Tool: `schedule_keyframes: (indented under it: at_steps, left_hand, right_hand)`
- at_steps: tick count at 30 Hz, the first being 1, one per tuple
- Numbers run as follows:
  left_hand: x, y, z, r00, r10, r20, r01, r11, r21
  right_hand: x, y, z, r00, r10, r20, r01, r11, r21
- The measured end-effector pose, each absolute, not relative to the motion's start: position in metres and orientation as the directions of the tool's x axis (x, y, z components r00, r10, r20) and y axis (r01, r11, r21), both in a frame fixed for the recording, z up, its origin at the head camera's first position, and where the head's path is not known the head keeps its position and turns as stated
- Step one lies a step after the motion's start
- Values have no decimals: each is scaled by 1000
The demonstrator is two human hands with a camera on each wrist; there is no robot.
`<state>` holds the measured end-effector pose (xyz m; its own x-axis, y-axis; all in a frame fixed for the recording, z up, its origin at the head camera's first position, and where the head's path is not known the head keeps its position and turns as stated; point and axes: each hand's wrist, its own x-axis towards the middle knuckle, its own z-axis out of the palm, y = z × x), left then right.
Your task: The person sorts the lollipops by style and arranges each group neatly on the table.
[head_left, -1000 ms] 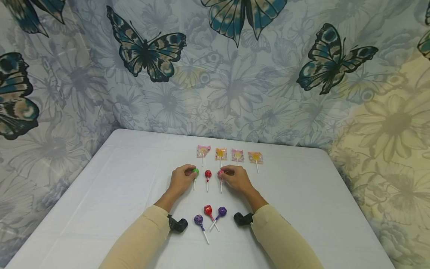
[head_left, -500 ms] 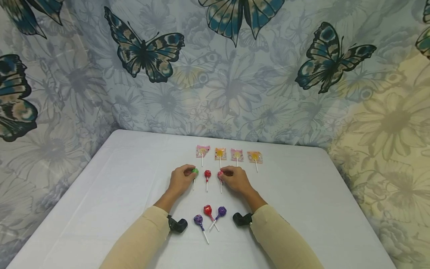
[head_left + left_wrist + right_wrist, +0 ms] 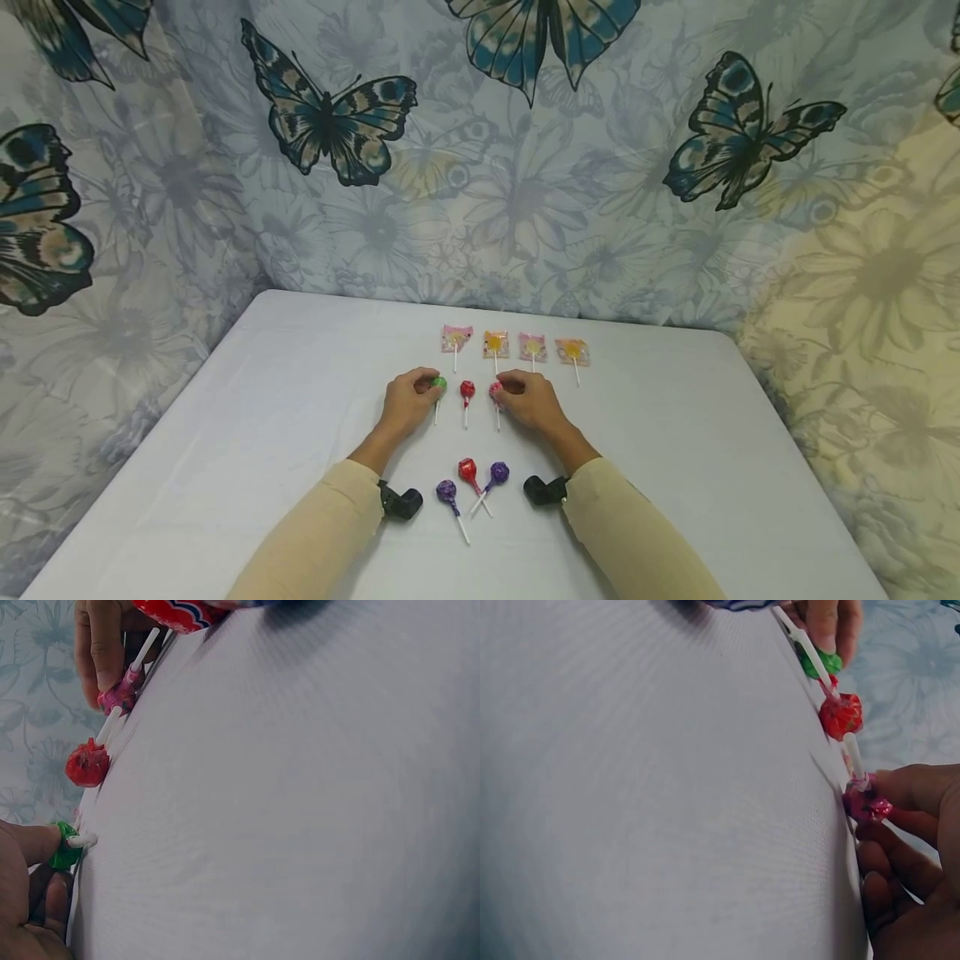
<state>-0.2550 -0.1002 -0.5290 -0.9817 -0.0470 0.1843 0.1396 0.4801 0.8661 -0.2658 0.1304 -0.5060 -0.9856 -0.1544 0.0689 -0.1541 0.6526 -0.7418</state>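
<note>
My left hand (image 3: pixel 406 402) pinches the wrapped head of a green lollipop (image 3: pixel 66 847), its white stick pointing toward me on the table. With thumb and fingers, my right hand (image 3: pixel 531 400) pinches a pink lollipop (image 3: pixel 866 802) by its head. Between the two hands lies a red lollipop (image 3: pixel 467 389), touched by neither. These three lollipops form a row, sticks toward me. Nearer to me, between the forearms, lie a purple lollipop (image 3: pixel 446 492), another red lollipop (image 3: pixel 467 469) and a second purple lollipop (image 3: pixel 498 473); the sticks of the latter two cross.
Behind the hands runs a row of flat lollipops in clear packets: a pink packet (image 3: pixel 456 338), an orange packet (image 3: pixel 496 344), another pink packet (image 3: pixel 532 347) and another orange packet (image 3: pixel 573 351). A white cloth covers the table (image 3: pixel 300 350). Butterfly-patterned fabric (image 3: pixel 525 208) hangs behind it.
The head view shifts slightly. The stick of the pink lollipop tilts a little under my right hand; my left hand keeps its place on the green lollipop.
</note>
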Motion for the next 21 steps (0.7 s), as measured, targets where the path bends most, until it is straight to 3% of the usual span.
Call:
schedule_keyframes:
  at_steps: [10,21]
  left_hand:
    - [-255,-99,-530,-980,-51,192,145,474,868]
    - [-254,-99,-528,-981,-55,188,138,483,865]
  right_hand:
    - [-255,138,-492,-990,-103,101,-143,608,-781]
    - [-226,149,-457,-926,-172,337,-374,547,-748]
